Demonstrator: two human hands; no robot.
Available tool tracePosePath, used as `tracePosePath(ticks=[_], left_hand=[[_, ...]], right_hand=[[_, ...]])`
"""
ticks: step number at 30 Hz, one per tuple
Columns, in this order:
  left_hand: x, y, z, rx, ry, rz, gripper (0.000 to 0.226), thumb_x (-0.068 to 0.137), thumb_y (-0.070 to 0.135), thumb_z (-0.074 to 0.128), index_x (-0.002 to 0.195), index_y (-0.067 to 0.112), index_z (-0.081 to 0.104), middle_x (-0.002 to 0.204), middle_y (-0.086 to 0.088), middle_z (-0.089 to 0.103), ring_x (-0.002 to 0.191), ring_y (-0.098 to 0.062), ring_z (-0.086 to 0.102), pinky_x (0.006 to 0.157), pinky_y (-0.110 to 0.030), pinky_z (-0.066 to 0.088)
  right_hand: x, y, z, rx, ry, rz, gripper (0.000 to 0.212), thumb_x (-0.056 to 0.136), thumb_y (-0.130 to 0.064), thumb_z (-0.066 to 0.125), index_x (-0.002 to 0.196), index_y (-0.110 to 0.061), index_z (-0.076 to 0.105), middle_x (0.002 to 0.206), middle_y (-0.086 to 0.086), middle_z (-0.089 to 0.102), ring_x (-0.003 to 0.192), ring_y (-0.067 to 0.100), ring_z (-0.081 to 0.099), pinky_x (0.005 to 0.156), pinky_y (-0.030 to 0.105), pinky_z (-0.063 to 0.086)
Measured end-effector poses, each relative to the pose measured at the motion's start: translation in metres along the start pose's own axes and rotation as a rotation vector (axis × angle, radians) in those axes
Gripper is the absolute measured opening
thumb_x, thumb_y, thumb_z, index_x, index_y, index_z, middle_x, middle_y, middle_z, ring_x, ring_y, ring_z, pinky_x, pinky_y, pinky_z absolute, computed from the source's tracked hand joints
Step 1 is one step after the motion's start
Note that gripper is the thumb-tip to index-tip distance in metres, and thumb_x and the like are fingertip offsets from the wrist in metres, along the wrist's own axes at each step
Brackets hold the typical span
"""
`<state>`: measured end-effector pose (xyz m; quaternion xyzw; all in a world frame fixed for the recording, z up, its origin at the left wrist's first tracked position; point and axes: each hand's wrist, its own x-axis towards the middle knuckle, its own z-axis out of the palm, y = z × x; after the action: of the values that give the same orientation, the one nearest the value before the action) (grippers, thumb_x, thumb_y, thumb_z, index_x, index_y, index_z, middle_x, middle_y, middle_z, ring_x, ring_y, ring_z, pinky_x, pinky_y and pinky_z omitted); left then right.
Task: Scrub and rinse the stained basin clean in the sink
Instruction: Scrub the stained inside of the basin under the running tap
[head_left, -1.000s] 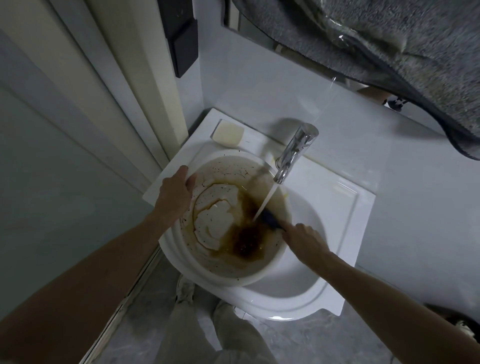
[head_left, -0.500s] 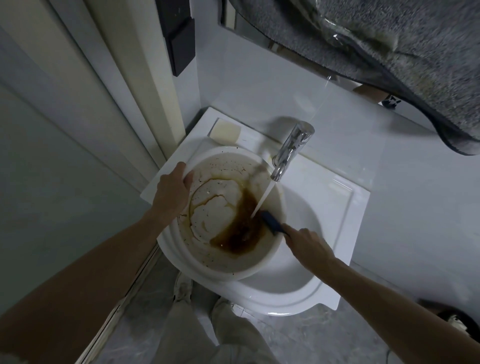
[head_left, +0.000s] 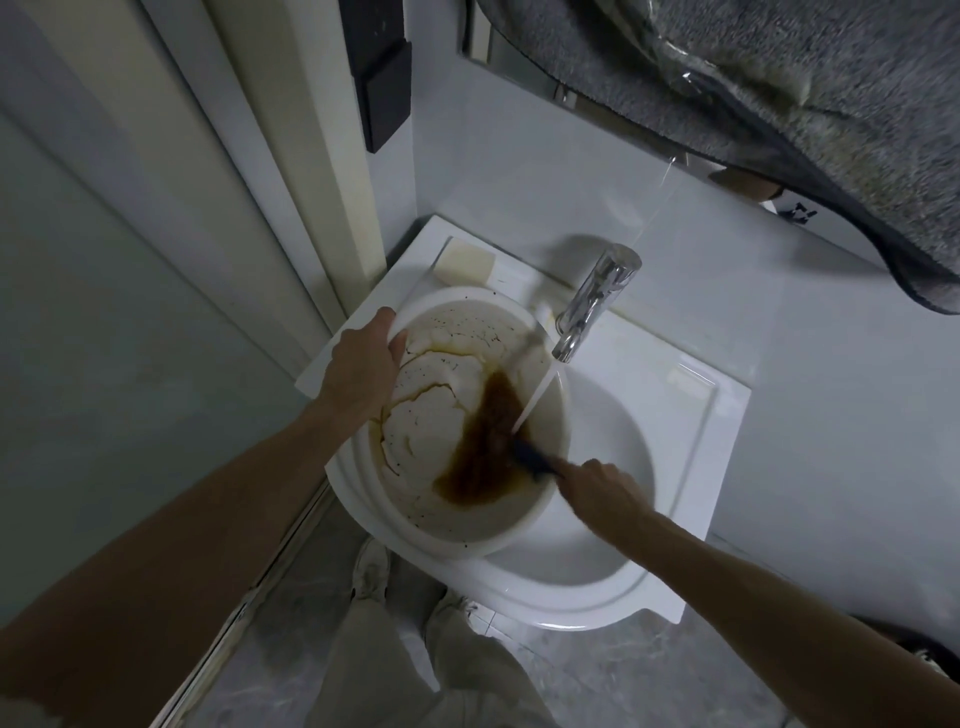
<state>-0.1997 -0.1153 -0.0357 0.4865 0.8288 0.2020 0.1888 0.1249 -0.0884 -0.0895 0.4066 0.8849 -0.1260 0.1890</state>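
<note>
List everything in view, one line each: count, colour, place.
basin: one, white with brown stains, tilted in the sink
brown water: one pool, basin's lower right
sink: one, white, wall-mounted
faucet: one, chrome, running into the basin
brush: one, dark, in the brown water
soap bar: one, cream, sink's back left corner
towel: one, grey, hanging top right
left hand: one, gripping the basin's rim
right hand: one, holding the brush
</note>
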Motion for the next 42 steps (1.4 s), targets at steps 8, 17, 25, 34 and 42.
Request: tracePosePath(ticks=[8, 17, 25, 34, 42], left_hand=[[-0.001, 0.004, -0.002, 0.006, -0.014, -0.006, 0.033, 0.105, 0.034, 0.041, 0.116, 0.005, 0.052, 0.084, -0.011, 0.048, 0.081, -0.032, 0.048, 0.072, -0.050, 0.051], [0.006, 0.006, -0.003, 0.023, -0.051, 0.035, 0.024, 0.104, 0.033, 0.042, 0.105, 0.010, 0.050, 0.084, -0.014, 0.060, 0.076, -0.034, 0.059, 0.069, -0.049, 0.055], [0.037, 0.023, -0.010, 0.068, -0.181, 0.045, 0.027, 0.104, 0.026, 0.045, 0.111, 0.004, 0.057, 0.094, -0.015, 0.064, 0.079, -0.030, 0.058, 0.066, -0.034, 0.044], [0.057, 0.041, -0.010, 0.265, -0.408, -0.141, 0.037, 0.102, 0.017, 0.044, 0.136, 0.004, 0.049, 0.124, -0.017, 0.060, 0.088, -0.024, 0.053, 0.065, -0.032, 0.040], [0.065, 0.026, 0.006, 0.278, -0.510, -0.280, 0.027, 0.097, 0.013, 0.049, 0.119, -0.001, 0.056, 0.083, -0.015, 0.057, 0.063, -0.026, 0.058, 0.050, -0.029, 0.044]], right_hand=[[0.004, 0.005, 0.005, 0.027, 0.003, 0.021, 0.036, 0.103, -0.031, 0.038, 0.137, -0.036, 0.047, 0.073, 0.001, 0.061, 0.058, 0.024, 0.060, 0.049, 0.032, 0.041], [0.009, 0.003, 0.010, 0.094, 0.060, 0.067, 0.036, 0.105, -0.035, 0.032, 0.138, -0.036, 0.049, 0.070, -0.001, 0.056, 0.058, 0.024, 0.059, 0.050, 0.030, 0.039], [0.008, 0.005, 0.006, 0.123, 0.037, 0.007, 0.037, 0.104, -0.038, 0.034, 0.138, -0.043, 0.047, 0.079, 0.005, 0.066, 0.064, 0.027, 0.065, 0.051, 0.032, 0.045], [0.014, 0.011, 0.005, 0.111, 0.029, 0.023, 0.037, 0.104, -0.036, 0.036, 0.139, -0.045, 0.046, 0.082, 0.008, 0.067, 0.070, 0.031, 0.067, 0.053, 0.034, 0.045], [0.016, 0.018, 0.013, 0.212, -0.067, 0.056, 0.034, 0.103, -0.033, 0.037, 0.128, -0.040, 0.059, 0.087, -0.001, 0.071, 0.074, 0.023, 0.068, 0.057, 0.028, 0.045]])
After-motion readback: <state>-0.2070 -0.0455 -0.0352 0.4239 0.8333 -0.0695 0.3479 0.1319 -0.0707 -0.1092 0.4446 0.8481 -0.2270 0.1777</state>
